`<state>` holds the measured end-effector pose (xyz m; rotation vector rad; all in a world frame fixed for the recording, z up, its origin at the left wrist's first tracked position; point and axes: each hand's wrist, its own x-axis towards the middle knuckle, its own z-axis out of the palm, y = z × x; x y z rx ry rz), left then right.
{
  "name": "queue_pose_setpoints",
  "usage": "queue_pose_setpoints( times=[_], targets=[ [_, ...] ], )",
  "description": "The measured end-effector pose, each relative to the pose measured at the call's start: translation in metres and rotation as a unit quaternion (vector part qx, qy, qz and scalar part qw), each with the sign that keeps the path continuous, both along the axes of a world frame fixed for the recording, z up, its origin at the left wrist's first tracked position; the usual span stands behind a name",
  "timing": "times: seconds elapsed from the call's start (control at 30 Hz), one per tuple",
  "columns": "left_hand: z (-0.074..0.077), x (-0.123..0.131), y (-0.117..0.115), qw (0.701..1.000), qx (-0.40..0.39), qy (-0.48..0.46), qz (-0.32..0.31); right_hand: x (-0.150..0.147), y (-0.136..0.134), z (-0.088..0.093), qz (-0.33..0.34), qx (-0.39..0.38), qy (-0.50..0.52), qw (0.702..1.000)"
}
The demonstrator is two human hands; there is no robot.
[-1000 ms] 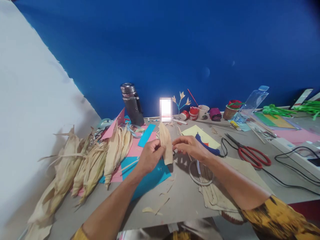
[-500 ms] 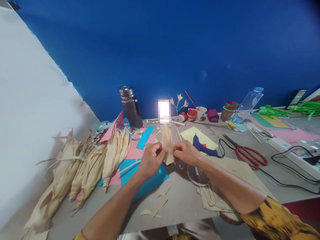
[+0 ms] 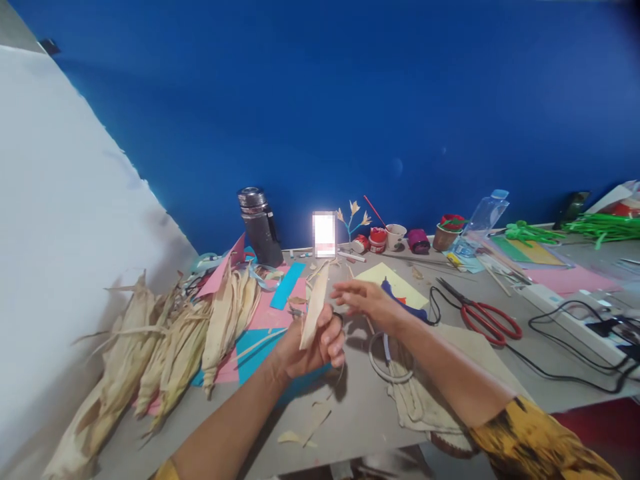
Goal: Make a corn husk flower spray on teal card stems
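Note:
My left hand [image 3: 310, 343] is turned palm up, its fingers curled, with a folded strip of dried corn husk [image 3: 316, 303] pinched against it. The strip stands up from the palm, pale and narrow. Just to its right, my right hand [image 3: 367, 301] is apart from the husk, fingers stretched out and holding nothing. Behind the right hand lies a blue glue gun [image 3: 406, 301] on yellow paper [image 3: 387, 279]. A roll of tape [image 3: 373, 357] rests below the right wrist. Bundles of dried corn husks [image 3: 175, 363] lie to the left.
Red-handled scissors [image 3: 493, 323] and a white power strip [image 3: 575, 327] with black cords lie on the right. A dark flask [image 3: 260, 227], a bright blurred-out screen [image 3: 325, 235], a paper cup [image 3: 395, 237] and a plastic bottle [image 3: 485, 217] stand along the blue wall.
My right hand has let go of the husk and opened. My left hand has turned palm up, and the husk in it now looks narrower and folded. The view has shifted slightly.

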<state>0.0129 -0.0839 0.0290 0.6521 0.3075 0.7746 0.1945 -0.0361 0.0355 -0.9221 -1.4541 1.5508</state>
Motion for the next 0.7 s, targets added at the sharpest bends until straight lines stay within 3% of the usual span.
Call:
queue_pose_setpoints(
  times=[0.07, 0.17, 0.23, 0.33, 0.43, 0.53, 0.7],
  targets=[
    [-0.007, 0.007, -0.004, 0.999, -0.011, -0.007, -0.046, -0.012, -0.012, -0.001, 0.064, -0.024, 0.053, 0.996],
    [-0.013, 0.011, -0.001, 0.994, -0.01, 0.072, -0.083, -0.021, -0.022, -0.002, 0.04, -0.059, 0.083, 0.994],
    [-0.012, 0.008, 0.005, 0.987, 0.006, 0.158, -0.019, -0.02, -0.022, -0.003, 0.028, -0.057, 0.067, 0.996],
    [-0.006, -0.001, 0.013, 0.959, 0.077, 0.231, 0.143, -0.016, -0.018, -0.002, -0.031, -0.009, 0.004, 0.999],
    [-0.005, -0.005, 0.017, 0.918, 0.158, 0.294, 0.216, -0.015, -0.014, -0.003, -0.098, 0.041, -0.084, 0.991],
    [-0.011, -0.003, 0.016, 0.897, 0.171, 0.349, 0.212, -0.015, -0.011, -0.005, -0.093, 0.037, -0.088, 0.991],
    [-0.015, -0.001, 0.016, 0.913, 0.15, 0.351, 0.142, -0.011, -0.004, -0.008, -0.127, -0.01, -0.054, 0.99]
  ],
)
